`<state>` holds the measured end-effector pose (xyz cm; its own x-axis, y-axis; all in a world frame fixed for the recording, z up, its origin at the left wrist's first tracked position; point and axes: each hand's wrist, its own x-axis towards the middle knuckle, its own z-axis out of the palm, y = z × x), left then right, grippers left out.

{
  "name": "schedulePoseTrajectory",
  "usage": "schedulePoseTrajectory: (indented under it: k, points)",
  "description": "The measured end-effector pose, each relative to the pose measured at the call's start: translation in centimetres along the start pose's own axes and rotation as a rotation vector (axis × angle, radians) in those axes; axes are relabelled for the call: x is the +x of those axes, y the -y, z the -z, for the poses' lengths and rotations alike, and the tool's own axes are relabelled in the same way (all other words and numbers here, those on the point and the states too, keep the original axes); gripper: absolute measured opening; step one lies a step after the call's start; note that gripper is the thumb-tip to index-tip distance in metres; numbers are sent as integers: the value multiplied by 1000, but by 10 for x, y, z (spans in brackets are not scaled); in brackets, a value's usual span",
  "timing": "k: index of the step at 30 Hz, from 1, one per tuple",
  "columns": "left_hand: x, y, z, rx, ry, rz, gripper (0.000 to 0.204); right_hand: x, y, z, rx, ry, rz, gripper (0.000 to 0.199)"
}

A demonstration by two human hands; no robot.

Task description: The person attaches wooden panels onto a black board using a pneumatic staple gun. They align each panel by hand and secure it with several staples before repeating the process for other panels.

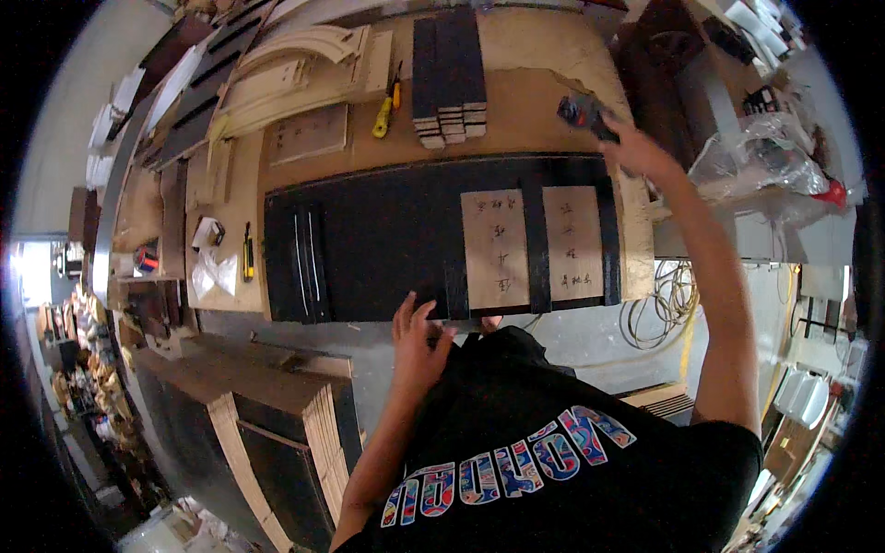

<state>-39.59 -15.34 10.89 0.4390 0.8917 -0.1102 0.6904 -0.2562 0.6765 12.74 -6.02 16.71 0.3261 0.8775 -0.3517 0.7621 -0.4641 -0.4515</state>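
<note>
A long black panel [383,240] lies across the workbench in front of me. Dark strips [533,244] run across its right part, with two pale wooden boards [493,249] bearing handwriting beside them. My left hand [422,346] is at the panel's near edge, fingers apart and slightly bent, with no held object visible. Out to the far right, my right hand [636,152] is closed around a dark handheld tool [583,112], which looks like a power tool; its exact kind is unclear. That tool is over the bench, beyond the panel's far right corner.
A stack of dark strips [449,78] sits beyond the panel, beside a yellow-handled screwdriver [382,120]. Curved wooden pieces [304,55] lie far left. A yellow-and-black tool [248,253] rests left of the panel. Coiled cable [664,309] hangs at right; a dark cabinet [267,433] stands below left.
</note>
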Motion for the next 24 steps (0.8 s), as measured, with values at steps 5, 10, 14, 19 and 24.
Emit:
schedulePoseTrajectory:
  k: [5,10,14,19,24]
  points:
    - [-40,27,11,83,-75,147,56,166,-35,-35,-164,-130,69,72]
    - [-56,30,33,132,-155,305,51,244,-47,-96,168,-351,63,70]
    - [-40,49,59,198,-214,322,48,229,-49,-121,-338,-432,171,65]
    - [27,102,105,152,-399,183,46,158,39,-150,-29,-1018,239,43]
    - [209,168,153,49,-438,105,54,77,167,-234,476,-843,415,30]
